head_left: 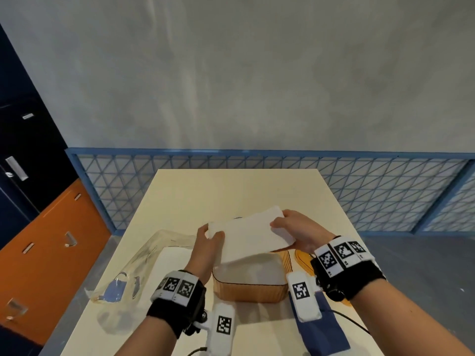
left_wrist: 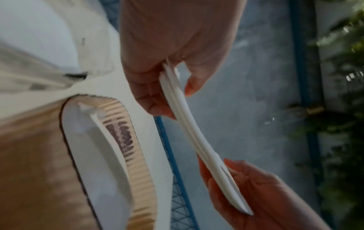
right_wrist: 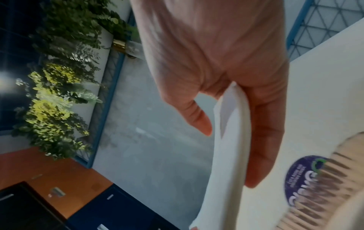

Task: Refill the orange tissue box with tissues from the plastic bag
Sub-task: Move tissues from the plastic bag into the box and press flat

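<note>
- The orange tissue box [head_left: 250, 291] stands open near the front edge of the tabletop [head_left: 231, 191], roughly midway between its left and right edges; white tissue lies inside, and the left wrist view shows the ribbed inner wall of the box [left_wrist: 135, 171].
- The emptied plastic bag [head_left: 144, 263] lies crumpled along the left edge of the tabletop, its blue printed patch toward the front left corner, just beside the box.
- An orange lid [head_left: 303, 258] lies flat on the tabletop at the right of the box, partly hidden by the right wrist.
- The left hand [head_left: 209, 240] pinches the left end of the tissue stack [head_left: 250, 236], thumb on top and fingers [left_wrist: 151, 99] curled under it.
- The right hand [head_left: 299, 231] clamps the right end of the stack the same way, thumb on top and fingers [right_wrist: 263, 140] beneath.
- The stack is held in the air above the open box, touching neither it nor the tabletop; it tilts, left end lower, and sags slightly in the middle.
- Beyond the far edge of the tabletop runs a blue mesh fence [head_left: 385, 191], with a grey wall [head_left: 257, 73] behind it.
- Orange and dark blue cabinets [head_left: 38, 227] stand off to the left.
</note>
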### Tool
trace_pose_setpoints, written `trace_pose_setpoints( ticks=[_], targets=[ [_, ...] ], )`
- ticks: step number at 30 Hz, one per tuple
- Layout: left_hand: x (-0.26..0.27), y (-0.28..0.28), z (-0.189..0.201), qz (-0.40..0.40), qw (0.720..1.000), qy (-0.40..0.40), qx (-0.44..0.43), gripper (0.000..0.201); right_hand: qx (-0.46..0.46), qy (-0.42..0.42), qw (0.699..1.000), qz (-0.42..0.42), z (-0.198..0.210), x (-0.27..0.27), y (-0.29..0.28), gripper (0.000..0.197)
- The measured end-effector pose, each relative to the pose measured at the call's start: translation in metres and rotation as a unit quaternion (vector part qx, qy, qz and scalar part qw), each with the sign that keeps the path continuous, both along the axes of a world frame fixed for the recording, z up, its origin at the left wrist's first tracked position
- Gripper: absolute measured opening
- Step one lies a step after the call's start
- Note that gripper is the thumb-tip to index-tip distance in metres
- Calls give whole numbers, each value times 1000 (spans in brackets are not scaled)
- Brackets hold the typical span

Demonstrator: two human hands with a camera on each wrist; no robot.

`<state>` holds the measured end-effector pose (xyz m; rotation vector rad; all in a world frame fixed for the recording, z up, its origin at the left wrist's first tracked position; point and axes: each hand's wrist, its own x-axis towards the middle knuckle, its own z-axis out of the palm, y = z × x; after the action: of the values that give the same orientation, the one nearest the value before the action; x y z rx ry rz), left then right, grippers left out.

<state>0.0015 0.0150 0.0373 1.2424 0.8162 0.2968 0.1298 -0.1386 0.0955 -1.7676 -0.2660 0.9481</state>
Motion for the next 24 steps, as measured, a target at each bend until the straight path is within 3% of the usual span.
trace_pose_setpoints(
  ticks=[2,5,7,10,13,17,19,21,24],
  targets=[
    [2,0,-7,-25,991,68,111,55,-56,-16,998,-21,-20,1,0,33],
    [2,-5,-20,-82,952,148,255,63,-175,-103,979,16,-55,0,0,51],
    [3,-9,-29,-124,912,192,341,67,-218,-142,965,35,-74,-2,2,59],
    [8,-10,-40,-176,829,269,458,69,-249,-172,953,37,-85,-9,4,70],
    [15,-9,-49,-209,775,294,519,69,-266,-216,938,50,-89,-15,4,72],
    [17,-4,-57,-257,741,288,550,69,-290,-279,912,78,-93,-22,3,76],
    [15,0,-55,-267,706,285,591,69,-309,-339,882,105,-93,-27,2,77],
    [12,4,-49,-280,653,272,649,66,-312,-438,833,129,-90,-31,-1,74],
    [12,13,-37,-373,566,258,689,56,-272,-538,779,173,-80,-30,-3,56]
  ],
)
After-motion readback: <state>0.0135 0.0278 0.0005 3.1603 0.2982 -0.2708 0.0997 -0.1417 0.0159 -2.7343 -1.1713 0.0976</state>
